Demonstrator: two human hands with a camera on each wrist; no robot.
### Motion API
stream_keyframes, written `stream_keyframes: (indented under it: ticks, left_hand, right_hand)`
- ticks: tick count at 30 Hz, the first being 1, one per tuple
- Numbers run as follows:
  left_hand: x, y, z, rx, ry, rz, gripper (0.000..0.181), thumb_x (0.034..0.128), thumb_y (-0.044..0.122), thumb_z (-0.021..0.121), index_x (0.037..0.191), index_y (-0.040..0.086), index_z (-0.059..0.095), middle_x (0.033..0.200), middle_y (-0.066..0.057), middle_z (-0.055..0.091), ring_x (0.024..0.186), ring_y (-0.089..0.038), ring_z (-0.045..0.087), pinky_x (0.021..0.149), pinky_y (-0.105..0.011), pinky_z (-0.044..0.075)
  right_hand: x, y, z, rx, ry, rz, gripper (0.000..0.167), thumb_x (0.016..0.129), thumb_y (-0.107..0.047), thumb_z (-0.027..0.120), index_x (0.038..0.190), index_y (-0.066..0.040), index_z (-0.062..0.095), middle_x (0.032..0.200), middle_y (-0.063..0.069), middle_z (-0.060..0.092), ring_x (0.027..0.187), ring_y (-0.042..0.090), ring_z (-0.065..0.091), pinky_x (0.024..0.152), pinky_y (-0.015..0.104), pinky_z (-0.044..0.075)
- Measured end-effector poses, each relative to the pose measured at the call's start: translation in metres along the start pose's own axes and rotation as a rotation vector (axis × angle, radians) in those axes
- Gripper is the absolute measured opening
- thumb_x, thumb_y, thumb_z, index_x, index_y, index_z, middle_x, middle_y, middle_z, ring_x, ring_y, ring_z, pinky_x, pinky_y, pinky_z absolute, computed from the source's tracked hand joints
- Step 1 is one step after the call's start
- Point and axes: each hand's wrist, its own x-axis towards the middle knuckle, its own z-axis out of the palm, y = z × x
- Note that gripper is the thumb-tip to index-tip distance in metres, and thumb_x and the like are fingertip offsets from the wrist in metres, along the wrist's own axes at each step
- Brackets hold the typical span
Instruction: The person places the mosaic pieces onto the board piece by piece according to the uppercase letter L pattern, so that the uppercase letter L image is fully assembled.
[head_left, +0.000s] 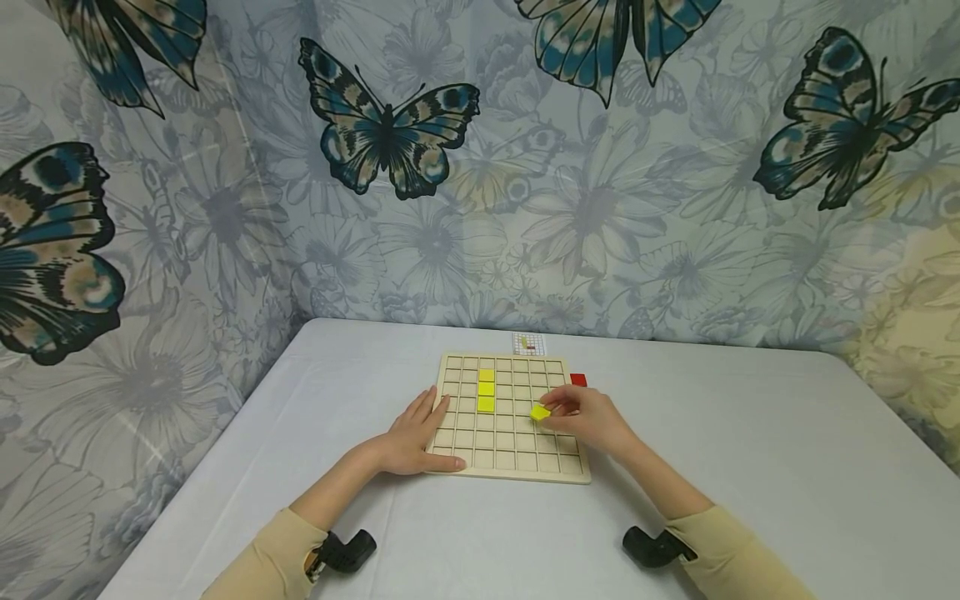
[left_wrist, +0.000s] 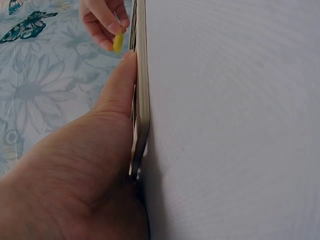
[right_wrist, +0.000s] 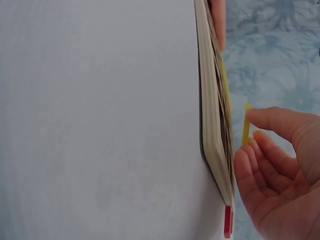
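Presently one yellow tile (head_left: pixel 540 412) is pinched in the right hand's (head_left: pixel 591 419) fingertips, just above the right side of a gridded board (head_left: pixel 486 441). Left hand (head_left: pixel 408 440), fingers straight, rests at the board's left edge; red tile (head_left: pixel 578 380) beside its far right corner.

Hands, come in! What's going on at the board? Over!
Left hand resting on grid board. Right hand pinching yellow tile above grid board. Three yellow tiles in one column. Nothing visibly in the way.

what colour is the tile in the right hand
The held tile is yellow, clearest in the head view.
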Motion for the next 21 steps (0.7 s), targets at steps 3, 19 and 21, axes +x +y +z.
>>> stream_keyframes:
  ticks: [3, 19, 21]
  left_hand:
    - [0.000, -0.001, 0.001, 0.004, -0.001, 0.000, 0.113, 0.0827, 0.067, 0.062, 0.157, 0.006, 0.002, 0.161, -0.017, -0.013, 0.147, -0.032, -0.013, 0.114, -0.057, 0.004]
    - [-0.004, 0.007, -0.004, 0.007, -0.008, -0.003, 0.112, 0.0838, 0.067, 0.061, 0.156, 0.003, 0.005, 0.160, -0.020, -0.011, 0.147, -0.035, -0.011, 0.114, -0.057, 0.004]
    - [-0.003, 0.006, -0.003, 0.016, -0.007, -0.006, 0.111, 0.0837, 0.067, 0.060, 0.157, 0.004, 0.005, 0.161, -0.019, -0.011, 0.147, -0.034, -0.011, 0.114, -0.057, 0.005]
  right_hand:
    - [0.000, -0.003, 0.004, 0.001, -0.011, -0.011, 0.028, 0.079, -0.017, 0.082, 0.103, -0.009, 0.071, 0.084, -0.003, 0.065, 0.080, 0.015, 0.059, 0.072, 0.028, 0.048]
    - [0.004, -0.013, 0.024, 0.014, -0.056, -0.062, 0.025, 0.078, -0.013, 0.082, 0.100, -0.011, 0.072, 0.085, -0.004, 0.064, 0.077, 0.014, 0.057, 0.068, 0.025, 0.047]
    - [0.005, -0.015, 0.027, 0.005, -0.061, -0.055, 0.023, 0.078, -0.012, 0.082, 0.099, -0.012, 0.072, 0.083, -0.004, 0.063, 0.076, 0.014, 0.056, 0.067, 0.026, 0.046]
